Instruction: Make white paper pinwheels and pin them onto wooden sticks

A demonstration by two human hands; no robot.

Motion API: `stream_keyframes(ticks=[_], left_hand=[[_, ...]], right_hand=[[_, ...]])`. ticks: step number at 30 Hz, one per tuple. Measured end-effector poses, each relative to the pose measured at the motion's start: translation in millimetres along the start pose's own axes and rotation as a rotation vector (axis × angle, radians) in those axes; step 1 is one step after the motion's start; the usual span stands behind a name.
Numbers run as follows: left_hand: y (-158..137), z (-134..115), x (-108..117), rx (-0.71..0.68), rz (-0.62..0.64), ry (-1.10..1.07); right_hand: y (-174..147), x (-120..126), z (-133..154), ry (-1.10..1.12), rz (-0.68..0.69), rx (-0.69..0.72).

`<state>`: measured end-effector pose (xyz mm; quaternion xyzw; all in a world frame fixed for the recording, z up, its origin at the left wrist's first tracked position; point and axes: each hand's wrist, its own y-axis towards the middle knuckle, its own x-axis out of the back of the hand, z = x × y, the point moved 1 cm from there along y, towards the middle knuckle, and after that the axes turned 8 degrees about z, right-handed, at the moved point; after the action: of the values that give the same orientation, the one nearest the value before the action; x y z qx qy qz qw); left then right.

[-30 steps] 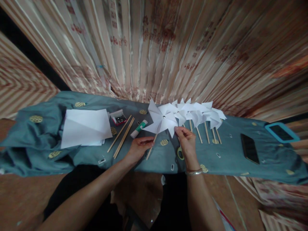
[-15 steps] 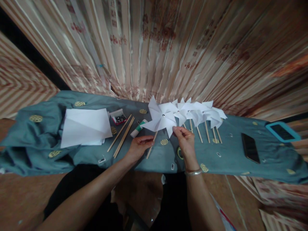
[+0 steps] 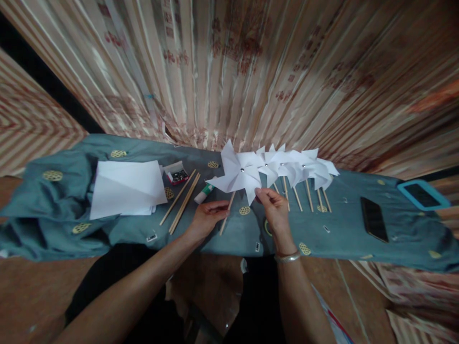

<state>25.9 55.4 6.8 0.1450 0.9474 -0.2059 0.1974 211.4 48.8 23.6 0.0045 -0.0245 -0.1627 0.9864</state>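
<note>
Change: pinwheel sits slightly further left and higher than a second ago.
Left hand: fingers pinched on the pinwheel's stick.
Right hand: fingertips closed on a lower blade tip.
Place: over the teal cloth, beside the finished pinwheels.
Nearby: glue stick, spare sticks, paper.

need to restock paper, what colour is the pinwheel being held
White, with a small silver pin at the centre; the pinwheel shows best in the head view.
</note>
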Motion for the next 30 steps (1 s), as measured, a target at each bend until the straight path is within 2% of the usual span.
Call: stream_keyframes(ticks=[24, 30], left_hand=[[0.3, -0.6, 1.6, -0.013, -0.002, 0.019], [-3.8, -0.7, -0.7, 0.018, 0.050, 0.040]], right_hand=[[-5.2, -4.7, 2.8, 0.046, 0.052, -0.065], [-5.1, -2.2, 5.9, 0.123, 0.068, -0.042]])
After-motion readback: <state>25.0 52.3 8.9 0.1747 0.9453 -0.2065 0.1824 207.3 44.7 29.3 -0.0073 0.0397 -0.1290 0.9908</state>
